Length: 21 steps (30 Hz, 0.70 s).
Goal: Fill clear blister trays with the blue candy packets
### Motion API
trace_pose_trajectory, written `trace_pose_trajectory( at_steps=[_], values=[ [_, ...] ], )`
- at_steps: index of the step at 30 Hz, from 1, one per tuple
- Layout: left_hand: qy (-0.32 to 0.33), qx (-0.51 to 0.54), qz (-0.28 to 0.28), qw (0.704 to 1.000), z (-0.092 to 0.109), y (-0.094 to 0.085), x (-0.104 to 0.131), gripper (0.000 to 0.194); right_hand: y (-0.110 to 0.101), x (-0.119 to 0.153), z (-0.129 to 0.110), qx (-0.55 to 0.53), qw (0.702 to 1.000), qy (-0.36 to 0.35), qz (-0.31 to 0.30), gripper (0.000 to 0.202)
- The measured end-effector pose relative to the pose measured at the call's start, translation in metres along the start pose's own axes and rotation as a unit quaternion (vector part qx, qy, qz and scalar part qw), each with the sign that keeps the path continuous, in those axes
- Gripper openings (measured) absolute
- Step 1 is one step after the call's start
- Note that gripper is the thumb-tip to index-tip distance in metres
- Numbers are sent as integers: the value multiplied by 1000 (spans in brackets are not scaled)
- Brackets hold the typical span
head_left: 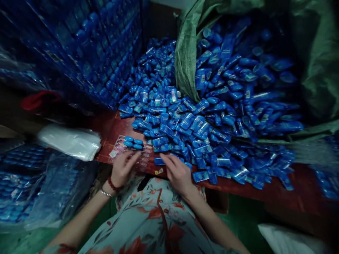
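Note:
A clear plastic blister tray [143, 159] with a pink printed patch lies at the table's front edge. Two short rows of small glossy blue bottles [133, 142] sit on it. My left hand [122, 168] is at the tray's near side, thumb and forefinger apart, with nothing visible between them; its fingertips are slightly blurred. My right hand [178, 173] has its fingertips drawn together at the end of a blue bottle [159, 161] lying at the table edge. The palm hides part of that bottle. Beyond both hands spreads a heap of labelled blue bottles [169, 123].
A green woven sack [186, 60] spills more bottles from the right. Packed blue bottles [87, 46] form a tall stack at back left. White plastic bags [70, 141] lie left of the tray. A yellow scrap [159, 171] rests on the red table edge [304, 183].

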<state>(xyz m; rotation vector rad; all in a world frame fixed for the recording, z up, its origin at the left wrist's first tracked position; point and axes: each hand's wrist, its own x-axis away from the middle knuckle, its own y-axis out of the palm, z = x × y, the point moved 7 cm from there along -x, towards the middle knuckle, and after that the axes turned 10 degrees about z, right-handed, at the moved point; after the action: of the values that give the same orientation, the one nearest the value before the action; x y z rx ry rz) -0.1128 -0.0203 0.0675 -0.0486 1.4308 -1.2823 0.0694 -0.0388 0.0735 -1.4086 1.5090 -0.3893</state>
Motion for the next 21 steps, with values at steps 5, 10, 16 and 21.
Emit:
trace_pose_trajectory(
  at_steps=[5, 10, 16, 21],
  values=[
    [4, 15, -171, 985, 63, 59, 2, 33, -35, 44, 62, -30, 987, 153, 43, 29],
    [4, -50, -315, 948, 71, 92, 3, 37, -18, 47, 56, 159, 982, 99, -39, 28],
    [69, -39, -386, 919, 91, 107, 4, 29, 22, 33, 52, 273, 945, 65, -169, 34],
    [80, 21, -352, 932, 92, 81, 5, 36, 22, 30, 48, 206, 966, -13, -153, 34]
  ],
)
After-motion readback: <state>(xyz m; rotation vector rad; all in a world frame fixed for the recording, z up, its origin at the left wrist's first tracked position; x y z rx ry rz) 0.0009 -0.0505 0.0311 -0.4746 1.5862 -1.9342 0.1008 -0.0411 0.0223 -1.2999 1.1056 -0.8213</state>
